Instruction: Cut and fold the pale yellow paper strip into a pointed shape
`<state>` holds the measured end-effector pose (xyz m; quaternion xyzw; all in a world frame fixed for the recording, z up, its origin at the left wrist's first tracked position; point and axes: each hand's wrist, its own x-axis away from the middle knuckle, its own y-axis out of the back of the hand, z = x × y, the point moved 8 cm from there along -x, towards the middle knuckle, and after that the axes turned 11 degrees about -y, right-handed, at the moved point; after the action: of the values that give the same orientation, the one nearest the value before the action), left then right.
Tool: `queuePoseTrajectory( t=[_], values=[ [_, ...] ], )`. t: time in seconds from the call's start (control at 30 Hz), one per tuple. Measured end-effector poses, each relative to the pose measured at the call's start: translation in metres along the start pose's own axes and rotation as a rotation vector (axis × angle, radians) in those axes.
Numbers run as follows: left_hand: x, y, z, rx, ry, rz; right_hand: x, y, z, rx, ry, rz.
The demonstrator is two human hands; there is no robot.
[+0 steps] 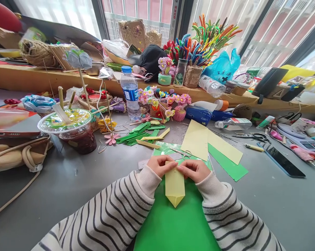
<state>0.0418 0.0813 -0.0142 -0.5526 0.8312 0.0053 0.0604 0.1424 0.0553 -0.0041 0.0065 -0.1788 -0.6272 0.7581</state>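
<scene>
A pale yellow paper strip (174, 184), folded to a point at its near end, lies over a green sheet (175, 226). My left hand (162, 165) pinches the strip's far end from the left. From the right, my right hand (194, 169) pinches the same end, its thumb and fingertips close to those of the left. Just beyond the hands are small scissors (186, 153), a yellow sheet (195, 140), another yellow piece (226, 146) and a green strip (229, 164). Folded green strips (139, 134) lie further left.
At the left stand a lidded drink cup (79, 137) and a paper flower on a stick (78, 59). A water bottle (130, 94) is behind. A phone (284, 160), pliers (253, 136) and a scale (295, 136) lie at the right.
</scene>
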Motion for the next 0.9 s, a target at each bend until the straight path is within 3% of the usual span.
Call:
queuePoseTrajectory(
  t=[0.3,0.57,0.73,0.9],
  values=[
    [-0.001,-0.001,-0.002,0.106,-0.018,-0.023,-0.001,-0.004,0.002,-0.023,-0.008,0.097],
    [-0.002,0.002,-0.008,-0.002,-0.103,-0.037,-0.003,0.0,-0.006,-0.018,-0.029,0.057],
    [-0.002,0.003,-0.005,0.048,-0.022,-0.031,-0.001,-0.002,-0.004,-0.093,-0.054,0.151],
    [-0.005,0.007,-0.007,0.038,0.016,-0.06,0.002,0.006,-0.003,-0.13,-0.085,0.128]
  ],
)
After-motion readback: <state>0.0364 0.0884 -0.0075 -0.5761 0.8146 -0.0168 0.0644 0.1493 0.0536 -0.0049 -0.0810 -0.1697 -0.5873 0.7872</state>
